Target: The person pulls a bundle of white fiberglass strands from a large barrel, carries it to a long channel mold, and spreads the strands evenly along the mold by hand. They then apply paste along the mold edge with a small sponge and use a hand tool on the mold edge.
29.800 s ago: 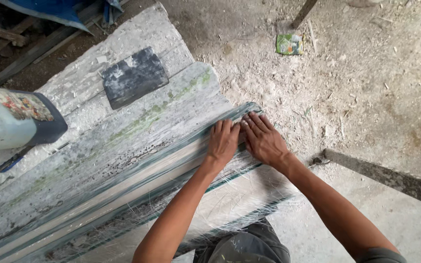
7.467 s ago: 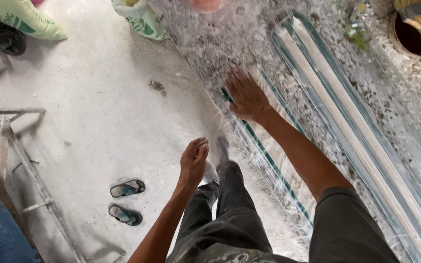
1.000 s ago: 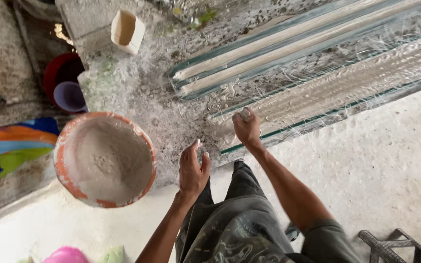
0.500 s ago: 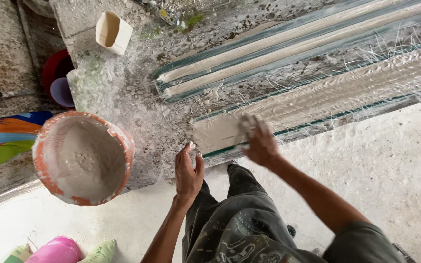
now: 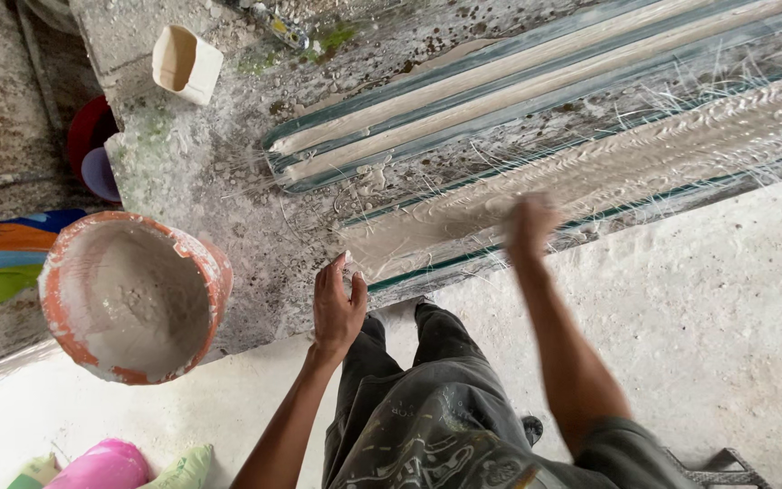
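Observation:
Wet plaster covers a long green-edged mould (image 5: 590, 190) lying on a rough stone workbench (image 5: 228, 172). My right hand (image 5: 531, 222) is blurred and rests flat on the plaster surface, mid-way along the near mould. Whether it holds anything I cannot tell. My left hand (image 5: 337, 303) hovers open, fingers spread, by the near left end of that mould, at the bench's front edge. A second filled mould (image 5: 500, 100) with two pale strips lies behind. Loose fibre strands stick out along the mould edges.
An orange bucket (image 5: 128, 294) with grey plaster inside stands at the left. A cream square cup (image 5: 185, 62) lies on its side on the bench. A red basin (image 5: 92, 154) sits far left. Pink and green bags (image 5: 110, 466) lie on the floor. My legs stand below.
My right hand has slid to the right along the plaster on the near mould. The left hand has stayed near the mould's end. The view has shifted slightly.

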